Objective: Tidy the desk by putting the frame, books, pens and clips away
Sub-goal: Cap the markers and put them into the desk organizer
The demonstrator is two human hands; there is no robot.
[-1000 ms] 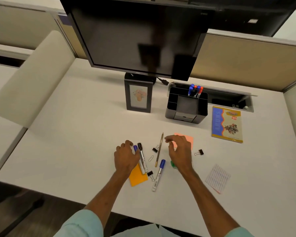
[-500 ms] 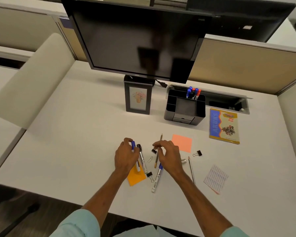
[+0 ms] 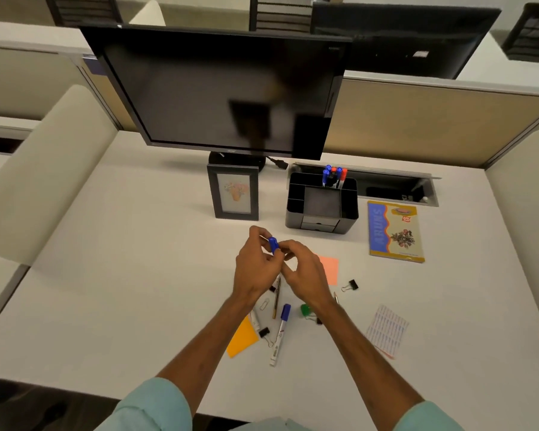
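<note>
frame [image 3: 233,191] left of organizer [image 3: 321,203], book [image 3: 395,231] right, monitor [image 3: 218,88] behind

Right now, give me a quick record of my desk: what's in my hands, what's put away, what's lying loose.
In hand: blue-capped marker, gripped by left hand; right hand curled beside it, grip unclear
Organiser: black organiser, markers standing in its back right compartment
Frame: photo frame upright, left of the organiser
Book: book flat, right of the organiser
Loose: second blue marker, pencil, binder clip, pink note
</note>
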